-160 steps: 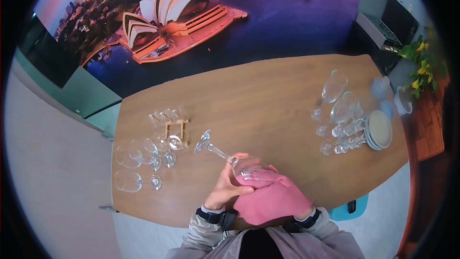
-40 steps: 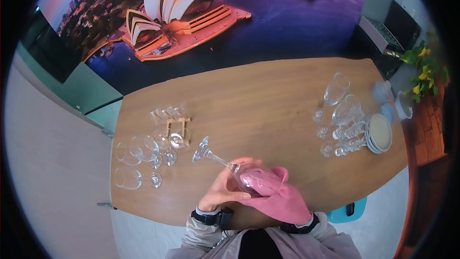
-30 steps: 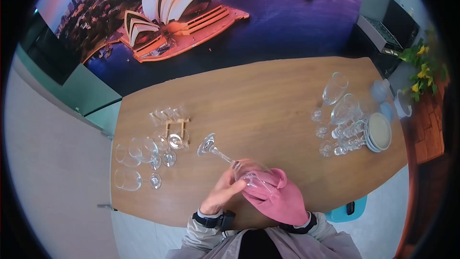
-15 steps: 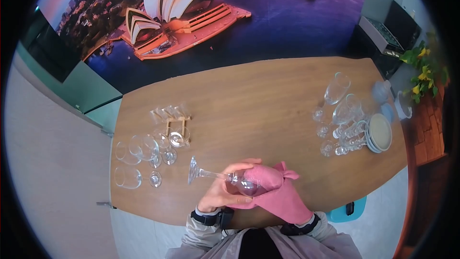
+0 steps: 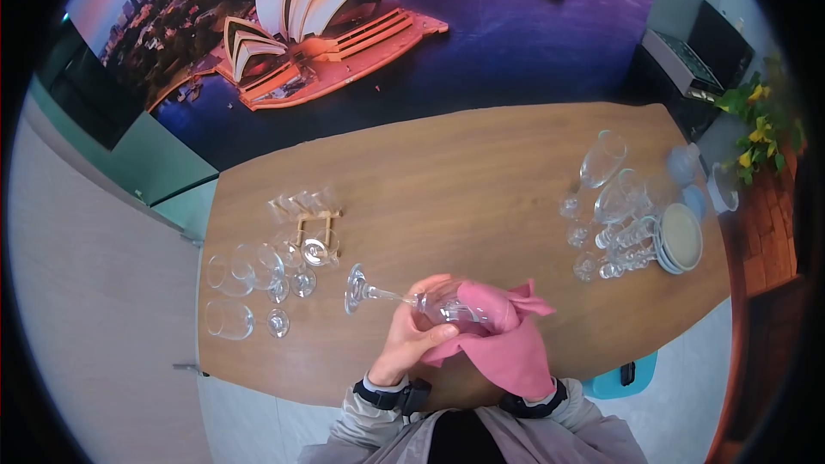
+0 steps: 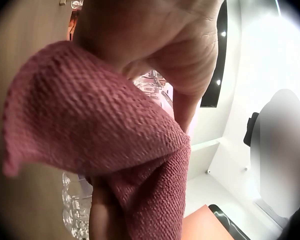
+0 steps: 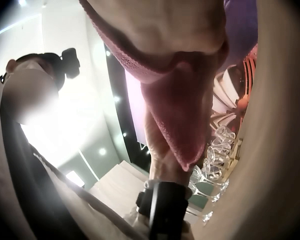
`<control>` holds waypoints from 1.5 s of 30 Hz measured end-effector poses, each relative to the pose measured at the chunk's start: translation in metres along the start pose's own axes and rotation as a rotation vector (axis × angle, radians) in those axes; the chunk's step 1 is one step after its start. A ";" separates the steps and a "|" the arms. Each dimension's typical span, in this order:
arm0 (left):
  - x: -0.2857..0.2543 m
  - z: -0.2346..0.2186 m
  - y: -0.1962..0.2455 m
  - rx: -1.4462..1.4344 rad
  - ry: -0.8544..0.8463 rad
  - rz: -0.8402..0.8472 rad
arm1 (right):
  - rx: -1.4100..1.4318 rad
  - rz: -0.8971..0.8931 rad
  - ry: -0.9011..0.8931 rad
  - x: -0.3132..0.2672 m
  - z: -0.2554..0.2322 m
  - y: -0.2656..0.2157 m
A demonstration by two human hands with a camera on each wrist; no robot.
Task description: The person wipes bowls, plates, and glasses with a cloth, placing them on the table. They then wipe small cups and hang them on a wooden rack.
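Observation:
My left hand [image 5: 404, 337] grips the bowl of a stemmed wine glass [image 5: 357, 290], thumb on the near side. The glass lies nearly level above the table's front part, foot to the left and mouth to the right. Part of a pink cloth [image 5: 507, 345] is tucked in the bowl and the rest drapes over my right hand, hiding most of it in the head view. In the right wrist view my right hand [image 7: 165, 25] holds the cloth close against the glass. The left wrist view shows the cloth's woven texture below my left palm [image 6: 155, 35].
On the wooden table [image 5: 447, 180], several stemmed glasses [image 5: 230, 320] and a small wooden rack [image 5: 318, 228] with glasses stand at left. More glassware [image 5: 601, 159] and stacked pale dishes [image 5: 681, 239] stand at right. A teal stool [image 5: 620, 378] shows beyond the front edge.
The glass has turned from a slant to nearly level, its foot lower than several seconds ago. In the last half second the hands shifted slightly right, and a cloth corner now sticks out further right.

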State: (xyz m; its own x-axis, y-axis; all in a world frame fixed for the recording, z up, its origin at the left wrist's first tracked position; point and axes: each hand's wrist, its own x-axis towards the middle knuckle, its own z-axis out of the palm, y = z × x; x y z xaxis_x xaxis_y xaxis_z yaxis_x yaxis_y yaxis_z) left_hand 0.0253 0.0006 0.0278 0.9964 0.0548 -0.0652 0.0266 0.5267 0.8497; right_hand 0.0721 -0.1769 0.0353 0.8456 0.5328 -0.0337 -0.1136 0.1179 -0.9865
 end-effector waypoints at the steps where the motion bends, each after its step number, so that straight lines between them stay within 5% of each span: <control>1: 0.000 0.000 0.000 -0.001 -0.001 -0.005 | -0.116 -0.086 0.007 0.000 0.002 -0.006; 3: -0.002 -0.005 0.003 0.060 0.076 -0.065 | -0.230 -0.171 0.004 0.000 0.004 -0.007; 5: -0.002 -0.014 0.004 0.127 0.055 -0.050 | -0.777 0.032 -0.147 -0.001 0.006 -0.001; 6: -0.002 -0.017 0.006 0.193 0.025 -0.039 | -0.776 0.034 -0.149 -0.003 0.008 -0.003; 8: -0.003 -0.017 0.013 0.173 -0.005 -0.051 | -1.424 -0.524 -0.092 -0.008 0.011 -0.011; 9: -0.003 -0.015 0.018 0.154 -0.035 -0.061 | -1.424 -0.524 -0.091 -0.006 0.009 -0.011; 11: -0.002 -0.005 0.029 0.188 -0.079 -0.047 | -0.837 -0.402 -0.356 0.002 0.002 -0.014; 12: -0.001 -0.002 0.033 0.220 -0.122 -0.034 | -0.837 -0.401 -0.355 0.005 0.001 -0.021; 14: 0.002 -0.001 0.037 0.177 -0.185 -0.037 | -0.302 -0.093 -0.520 0.007 0.000 -0.040; 15: 0.002 -0.001 0.038 0.133 -0.249 -0.038 | -0.302 -0.090 -0.523 0.007 0.001 -0.036; 17: 0.004 -0.007 0.032 0.063 -0.259 -0.065 | -0.876 -0.587 -0.453 0.006 0.002 -0.025; 18: 0.006 -0.010 0.029 -0.005 -0.270 -0.092 | -0.877 -0.587 -0.452 0.004 0.001 -0.024; 20: 0.005 -0.014 0.019 -0.011 -0.247 -0.072 | -1.547 -0.996 -0.185 0.001 -0.002 -0.027; 21: 0.005 -0.013 0.017 -0.017 -0.223 -0.052 | -1.548 -0.995 -0.185 0.002 -0.002 -0.030; 24: 0.000 -0.006 0.017 0.011 -0.110 -0.129 | -0.879 -0.288 -0.318 0.013 0.002 -0.052; 26: -0.005 -0.013 0.005 0.100 -0.018 -0.039 | -0.410 0.156 -0.367 0.018 0.002 -0.061; 28: -0.008 -0.023 0.010 0.733 0.111 -0.279 | -0.540 0.049 -0.305 0.015 0.000 -0.048; 29: -0.013 -0.021 0.012 0.979 0.148 -0.067 | -0.666 -0.057 -0.239 0.012 -0.002 -0.040; 33: -0.025 0.002 0.033 1.115 0.237 0.080 | -0.677 -0.153 -0.172 0.006 -0.007 -0.028; 35: -0.012 0.012 0.047 1.534 -0.045 0.505 | -0.755 -0.221 -0.195 0.004 -0.006 -0.029; 39: -0.007 0.004 0.028 1.422 -0.165 0.314 | -0.524 -0.211 -0.142 0.003 -0.006 -0.026; 42: -0.008 0.000 0.024 1.256 -0.163 0.279 | -0.327 -0.088 -0.121 0.008 -0.008 -0.039; 45: -0.008 -0.001 0.018 1.132 -0.107 0.064 | -0.256 -0.006 -0.172 0.011 -0.013 -0.036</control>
State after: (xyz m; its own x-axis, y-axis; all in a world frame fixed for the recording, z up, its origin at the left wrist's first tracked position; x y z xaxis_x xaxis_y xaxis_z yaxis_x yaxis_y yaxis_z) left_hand 0.0177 0.0106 0.0433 0.9989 -0.0475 -0.0060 -0.0210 -0.5460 0.8376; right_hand 0.0919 -0.1865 0.0681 0.7425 0.6695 -0.0213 0.0451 -0.0817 -0.9956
